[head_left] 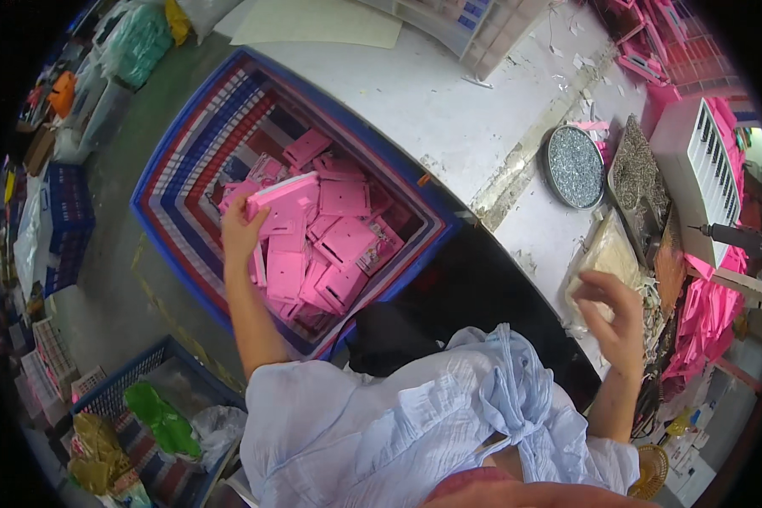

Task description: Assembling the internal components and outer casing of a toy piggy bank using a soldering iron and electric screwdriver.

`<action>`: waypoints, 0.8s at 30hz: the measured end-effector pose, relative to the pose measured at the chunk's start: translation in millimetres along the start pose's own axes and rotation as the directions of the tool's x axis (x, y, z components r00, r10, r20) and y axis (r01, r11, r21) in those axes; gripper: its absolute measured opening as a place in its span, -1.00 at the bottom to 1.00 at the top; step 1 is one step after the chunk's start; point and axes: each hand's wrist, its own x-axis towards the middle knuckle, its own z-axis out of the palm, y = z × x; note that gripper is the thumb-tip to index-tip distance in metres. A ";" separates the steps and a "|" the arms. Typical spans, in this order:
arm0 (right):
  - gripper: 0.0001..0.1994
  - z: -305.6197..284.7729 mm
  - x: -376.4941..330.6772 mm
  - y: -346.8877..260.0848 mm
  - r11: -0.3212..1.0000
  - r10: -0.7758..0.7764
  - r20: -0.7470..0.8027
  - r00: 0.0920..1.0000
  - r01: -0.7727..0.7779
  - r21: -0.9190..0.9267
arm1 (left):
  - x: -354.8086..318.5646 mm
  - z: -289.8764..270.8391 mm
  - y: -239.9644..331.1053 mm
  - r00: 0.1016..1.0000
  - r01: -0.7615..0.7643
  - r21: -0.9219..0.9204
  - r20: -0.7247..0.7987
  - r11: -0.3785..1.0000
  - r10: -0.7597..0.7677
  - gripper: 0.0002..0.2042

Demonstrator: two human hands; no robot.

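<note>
My left hand (242,230) reaches over a striped crate and is closed on the edge of a flat pink plastic case (286,201). That case lies at the top of a heap of similar pink cases (345,241) inside the crate. My right hand (611,315) hovers at the right side of the white worktable, fingers loosely curved and apart, with nothing visible in it. Nearest to it is a clear plastic bag of cream-coloured pieces (611,250).
The red, white and blue crate (165,182) stands left of the worktable (449,102). On the table's right are a round dish of small silvery parts (575,168), a tray of small screws (637,173), a white slotted unit (687,161) and a power screwdriver (737,236). A blue basket (102,402) sits lower left.
</note>
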 end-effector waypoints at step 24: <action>-0.44 -12.8 -78.0 101.9 0.801 0.074 -0.271 0.960 0.105 0.590 | -74.3 292.5 454.2 0.510 -0.818 -0.078 0.359 0.570 0.781 -0.39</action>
